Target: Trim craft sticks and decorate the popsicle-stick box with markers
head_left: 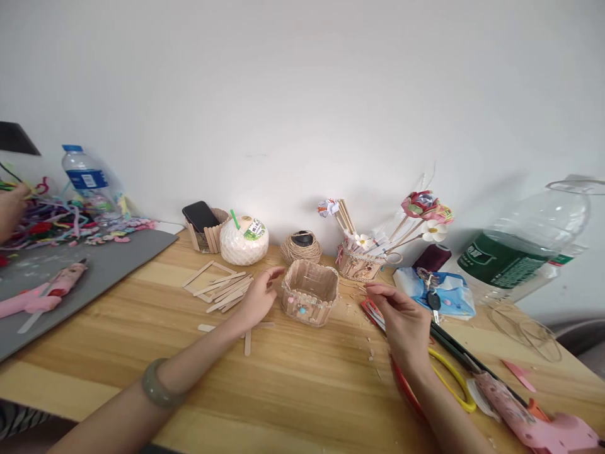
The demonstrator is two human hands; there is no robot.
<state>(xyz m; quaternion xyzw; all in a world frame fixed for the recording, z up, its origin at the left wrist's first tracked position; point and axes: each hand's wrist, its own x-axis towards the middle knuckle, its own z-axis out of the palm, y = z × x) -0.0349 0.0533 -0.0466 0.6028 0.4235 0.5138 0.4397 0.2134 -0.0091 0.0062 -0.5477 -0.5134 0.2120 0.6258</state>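
A small box made of craft sticks [309,309] stands on the wooden table in front of me, with small beads on its front wall and twine along its rim. My left hand [259,296] is at the box's left side, fingers curved and apart, holding nothing visible. Loose craft sticks [229,290] lie just beyond and beneath that hand. To the right of the box, my right hand [401,318] is raised over the scissors [456,378], thumb and fingertips pinched together. Whatever is between those fingertips is too small to make out.
Behind the box stand a ball of twine [302,247], a white coconut [244,243] and a decorated stick holder [360,265]. A pink glue gun [543,422] lies at front right, a large bottle [515,252] behind it. Another person's hand [12,211] is far left.
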